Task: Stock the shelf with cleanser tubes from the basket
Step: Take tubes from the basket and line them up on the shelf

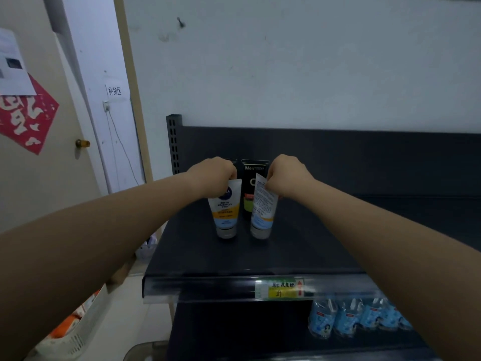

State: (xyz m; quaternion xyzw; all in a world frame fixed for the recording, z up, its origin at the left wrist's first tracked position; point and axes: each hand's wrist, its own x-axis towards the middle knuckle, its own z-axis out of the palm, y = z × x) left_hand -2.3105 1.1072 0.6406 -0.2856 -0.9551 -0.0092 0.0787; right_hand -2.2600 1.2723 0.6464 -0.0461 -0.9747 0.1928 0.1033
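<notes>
White slatted plastic basket (78, 334) sat low, left of dark metal shelf (299, 243). On shelf deck, two white, yellow and blue plastic cleanser tubes stood cap-down, slightly apart: left tube (226, 207), right tube (263, 207). Left grip (212, 175) curled round left tube's top; right grip (289, 175) pinched right tube's top. Black carton (251, 175) stood behind tubes, nearer shelf back panel.
</notes>
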